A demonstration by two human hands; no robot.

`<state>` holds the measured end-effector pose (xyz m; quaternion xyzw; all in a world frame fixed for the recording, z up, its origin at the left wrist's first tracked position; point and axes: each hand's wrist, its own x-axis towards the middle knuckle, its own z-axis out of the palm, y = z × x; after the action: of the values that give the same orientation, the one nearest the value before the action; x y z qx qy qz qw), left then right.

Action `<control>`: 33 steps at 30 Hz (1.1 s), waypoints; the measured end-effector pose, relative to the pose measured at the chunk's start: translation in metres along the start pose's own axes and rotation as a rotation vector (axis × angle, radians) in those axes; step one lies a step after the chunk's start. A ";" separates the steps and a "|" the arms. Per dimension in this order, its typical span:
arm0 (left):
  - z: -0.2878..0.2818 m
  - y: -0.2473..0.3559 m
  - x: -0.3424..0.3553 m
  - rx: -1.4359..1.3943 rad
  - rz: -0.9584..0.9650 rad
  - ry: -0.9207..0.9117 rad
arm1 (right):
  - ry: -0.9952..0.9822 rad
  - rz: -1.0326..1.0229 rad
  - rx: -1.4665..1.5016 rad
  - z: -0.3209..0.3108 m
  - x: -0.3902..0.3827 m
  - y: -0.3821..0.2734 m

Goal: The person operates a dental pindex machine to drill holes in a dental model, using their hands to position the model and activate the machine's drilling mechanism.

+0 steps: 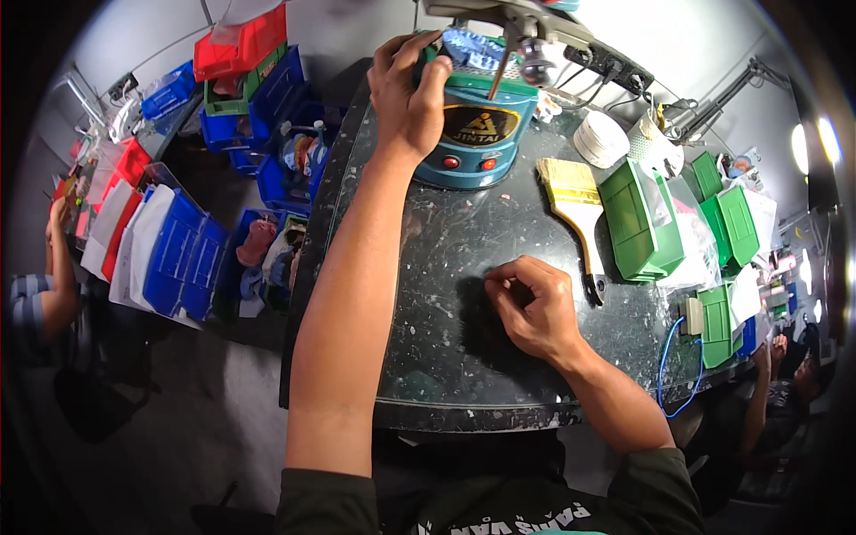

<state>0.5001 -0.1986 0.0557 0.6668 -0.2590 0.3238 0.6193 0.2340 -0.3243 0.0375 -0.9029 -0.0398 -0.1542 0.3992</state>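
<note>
A round teal tabletop machine (473, 165) with two red buttons stands at the far edge of the bench. My left hand (406, 98) is closed over the left side of its top rim, fingers curled over the edge and thumb near the top surface. On the grainy top of the machine lies a blue dental model (473, 49), close to my left fingertips. A brown handle (500, 75) slants down in front of it, below a grey metal arm (517, 13). My right hand (539, 312) rests loosely curled on the bench, with nothing visible in its fingers.
Right of my right hand lies a wide paintbrush (575, 205), beside a green bin (640, 227). A white round stack (600, 140) and a power strip (611, 67) are behind. Blue bins (183, 254) stand left of the dark bench (446, 294). Other people sit at both sides.
</note>
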 end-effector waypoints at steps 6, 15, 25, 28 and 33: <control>-0.010 0.007 -0.002 0.029 0.022 -0.098 | 0.016 -0.037 0.014 0.005 0.003 0.013; -0.029 0.041 -0.077 -0.021 -0.262 -0.083 | 0.000 -0.015 0.076 0.001 0.002 0.011; -0.031 0.031 -0.085 0.267 -0.230 -0.007 | -0.062 0.092 0.120 -0.003 0.002 0.010; -0.037 0.032 -0.083 0.212 -0.283 -0.088 | -0.072 0.077 0.133 -0.004 0.002 0.011; -0.039 0.035 -0.082 0.224 -0.327 -0.148 | -0.049 0.035 0.137 -0.002 0.002 0.013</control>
<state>0.4155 -0.1682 0.0181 0.7866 -0.1543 0.1959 0.5648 0.2376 -0.3350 0.0300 -0.8776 -0.0440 -0.1219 0.4616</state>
